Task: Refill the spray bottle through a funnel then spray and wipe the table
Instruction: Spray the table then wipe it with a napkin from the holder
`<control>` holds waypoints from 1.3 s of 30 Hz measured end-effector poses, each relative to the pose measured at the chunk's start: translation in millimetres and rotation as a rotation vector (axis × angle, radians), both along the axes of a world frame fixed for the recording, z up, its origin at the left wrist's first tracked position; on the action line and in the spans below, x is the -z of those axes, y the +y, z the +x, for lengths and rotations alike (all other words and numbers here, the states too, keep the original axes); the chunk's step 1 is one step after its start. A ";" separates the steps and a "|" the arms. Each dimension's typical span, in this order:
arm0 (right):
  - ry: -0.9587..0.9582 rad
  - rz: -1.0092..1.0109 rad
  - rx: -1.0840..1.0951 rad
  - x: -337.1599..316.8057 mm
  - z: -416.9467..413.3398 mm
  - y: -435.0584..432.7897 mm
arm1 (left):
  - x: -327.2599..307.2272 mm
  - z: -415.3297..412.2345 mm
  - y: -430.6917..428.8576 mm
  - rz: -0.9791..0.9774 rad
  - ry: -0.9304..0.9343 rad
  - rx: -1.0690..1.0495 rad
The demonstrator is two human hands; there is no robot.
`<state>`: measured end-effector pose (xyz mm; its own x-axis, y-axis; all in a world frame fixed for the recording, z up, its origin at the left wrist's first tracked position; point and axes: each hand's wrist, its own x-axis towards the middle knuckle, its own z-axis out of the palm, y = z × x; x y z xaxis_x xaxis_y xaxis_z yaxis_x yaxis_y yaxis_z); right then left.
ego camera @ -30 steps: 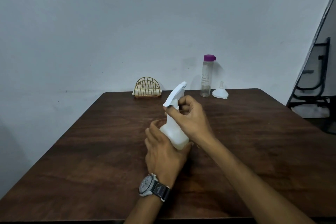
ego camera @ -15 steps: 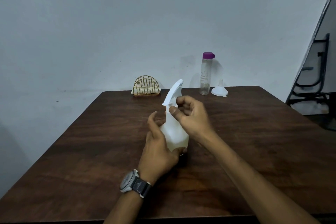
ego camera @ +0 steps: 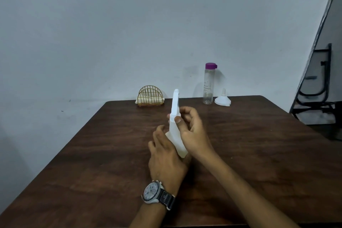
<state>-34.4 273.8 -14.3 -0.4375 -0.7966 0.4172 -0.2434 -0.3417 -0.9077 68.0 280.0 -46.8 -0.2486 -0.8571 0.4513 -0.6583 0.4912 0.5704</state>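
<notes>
Head view: left hand (ego camera: pixel 166 155) grasping white spray bottle (ego camera: pixel 175 135) base on desk (ego camera: pixel 92 163); right hand (ego camera: pixel 192 129) pinching its neck; funnel (ego camera: pixel 222 100) well apart.

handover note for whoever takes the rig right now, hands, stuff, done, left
Left hand: wrapped round the spray bottle body, steadying it on the table.
Right hand: fingers at the neck under the spray head, which is on.
Clear bottle, capped, and funnel upside down stand at the far edge; napkin holder to their left.
Done: nothing visible.
Left: take off head, refill, spray, wipe.
</notes>
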 end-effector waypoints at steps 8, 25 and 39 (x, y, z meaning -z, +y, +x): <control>0.208 0.173 -0.021 4.7 -22.2 6.5 | -1.8 38.3 -21.2 0.197 0.172 0.368; 0.075 0.180 0.002 -23.3 -52.2 20.0 | 21.2 67.1 -72.9 0.101 0.026 0.171; 0.192 1.078 -0.216 -44.3 -112.6 5.6 | 29.6 71.8 -81.6 0.134 0.271 0.092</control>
